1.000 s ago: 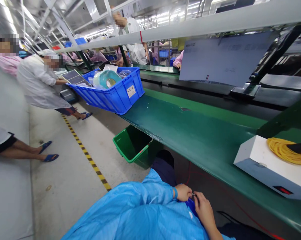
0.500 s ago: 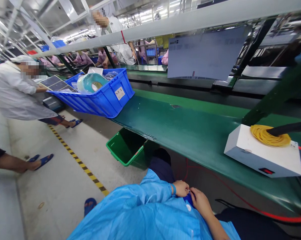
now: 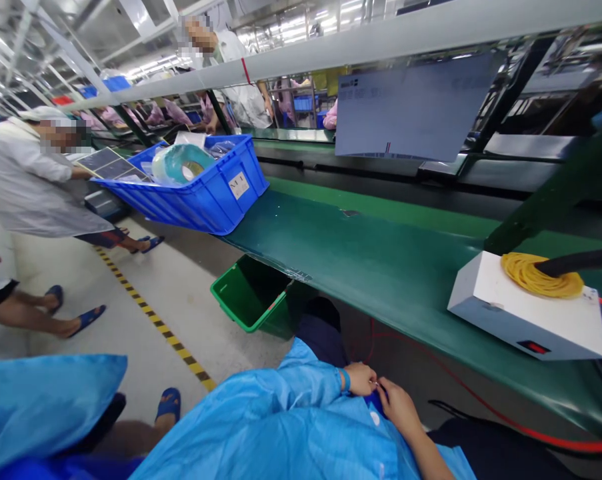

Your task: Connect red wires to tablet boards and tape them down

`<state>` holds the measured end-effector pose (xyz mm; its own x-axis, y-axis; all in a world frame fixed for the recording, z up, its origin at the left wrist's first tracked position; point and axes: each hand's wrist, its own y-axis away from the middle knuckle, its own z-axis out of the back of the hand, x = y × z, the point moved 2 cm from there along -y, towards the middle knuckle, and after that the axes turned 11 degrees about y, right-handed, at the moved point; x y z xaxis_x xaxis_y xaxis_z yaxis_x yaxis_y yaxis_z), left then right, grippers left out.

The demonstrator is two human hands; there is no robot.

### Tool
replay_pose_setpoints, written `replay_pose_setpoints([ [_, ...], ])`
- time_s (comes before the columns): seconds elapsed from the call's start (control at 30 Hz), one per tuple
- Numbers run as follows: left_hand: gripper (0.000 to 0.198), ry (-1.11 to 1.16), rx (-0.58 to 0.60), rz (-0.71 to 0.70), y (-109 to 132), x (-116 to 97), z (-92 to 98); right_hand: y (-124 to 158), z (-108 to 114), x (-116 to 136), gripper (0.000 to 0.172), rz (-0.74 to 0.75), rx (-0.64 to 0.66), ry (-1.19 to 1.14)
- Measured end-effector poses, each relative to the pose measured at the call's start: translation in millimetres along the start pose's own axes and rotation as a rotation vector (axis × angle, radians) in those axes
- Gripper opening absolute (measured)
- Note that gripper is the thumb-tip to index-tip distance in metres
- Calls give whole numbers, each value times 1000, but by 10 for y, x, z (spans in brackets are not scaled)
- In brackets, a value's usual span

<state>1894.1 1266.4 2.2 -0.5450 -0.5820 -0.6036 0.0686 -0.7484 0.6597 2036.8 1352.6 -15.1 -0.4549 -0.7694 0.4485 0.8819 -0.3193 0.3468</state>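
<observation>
In my lap, below the bench edge, my left hand [image 3: 359, 378] has its fingers closed and a blue band around the wrist. Fingertip to fingertip with it is my right hand [image 3: 397, 404], also closed in a pinch. A tiny pale glint shows between the two, too small to name. Dark blue material [image 3: 373, 401] lies just under the fingers, against my light blue smock [image 3: 291, 420].
On the green bench [image 3: 351, 257] stand a blue bin [image 3: 195, 203] with a tape roll [image 3: 183, 164] inside and a white box [image 3: 525, 320] topped by yellow bands [image 3: 541, 275]. A green bin [image 3: 253, 317] sits underneath. People in white coats [image 3: 31, 177] are at left.
A person in a blue smock has come into view at the lower left. Another person's legs at the left edge have shifted. My hands stay together in nearly the same place.
</observation>
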Motion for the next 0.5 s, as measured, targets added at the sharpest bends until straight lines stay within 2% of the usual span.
replay_pose_setpoints([
  [0.2,32,48,11,-10,-58,32,-57,-4,-53,-63,51,32,9,30],
  [0.37,21,110,-4,-12,-122,43,-106,-16,-225,-243,60,39,-25,19],
  [0.5,26,166,-13,-11,-181,52,-108,-55,-357,-386,65,37,-77,31],
])
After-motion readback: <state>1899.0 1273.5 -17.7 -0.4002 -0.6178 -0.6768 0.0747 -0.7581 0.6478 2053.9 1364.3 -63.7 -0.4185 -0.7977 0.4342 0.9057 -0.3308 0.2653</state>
